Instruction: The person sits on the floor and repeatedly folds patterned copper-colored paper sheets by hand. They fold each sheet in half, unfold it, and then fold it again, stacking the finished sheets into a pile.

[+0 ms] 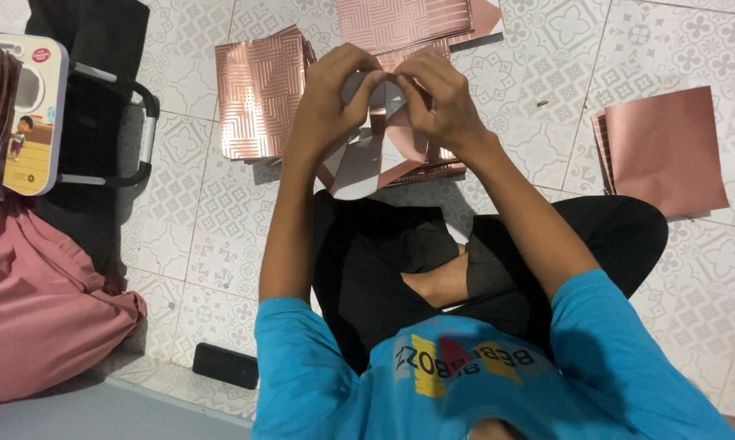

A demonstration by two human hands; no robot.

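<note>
Between both hands [388, 102] — rose-gold card [367, 159]

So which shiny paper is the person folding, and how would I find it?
Start at the patterned white floor tiles, then find the left hand and right hand meeting. Between them is the folded rose-gold paper sheet, the only one lifted and showing its plain white back, unlike the flat stacks around it.

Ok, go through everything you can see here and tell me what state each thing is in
Left hand: fingers pinching the folded paper piece.
Right hand: fingers pinching the same piece.
Folded paper piece: partly folded, white inside showing, held above the floor.
Patterned sheets: stacked flat on the tiles.
Plain pink sheets: stacked flat, untouched.
Phone: dark, lying flat.
</note>
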